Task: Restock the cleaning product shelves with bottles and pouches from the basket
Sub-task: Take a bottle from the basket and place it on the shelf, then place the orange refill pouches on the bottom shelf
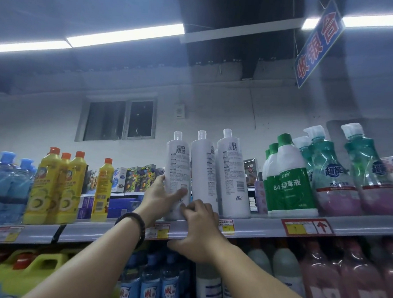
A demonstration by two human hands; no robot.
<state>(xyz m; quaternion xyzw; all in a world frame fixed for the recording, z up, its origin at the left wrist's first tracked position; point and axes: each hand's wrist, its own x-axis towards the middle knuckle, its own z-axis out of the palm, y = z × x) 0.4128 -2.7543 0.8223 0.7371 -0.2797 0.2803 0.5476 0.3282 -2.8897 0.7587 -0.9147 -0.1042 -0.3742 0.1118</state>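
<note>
While left hand (162,198) grips the white bottle (178,168) at the shelf (257,228)'s front edge, right hand (200,232)'s hold is unclear; release next.

A shop: bottle-packed shelves (266,231), price tags (307,227) along the edge (hanging sign (319,43) overhead)

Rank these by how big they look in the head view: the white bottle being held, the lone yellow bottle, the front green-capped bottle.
1. Green-capped bottle: about as tall as the white one, but wider.
2. White bottle, gripped by the left hand.
3. Yellow bottle: clearly smallest.
</note>
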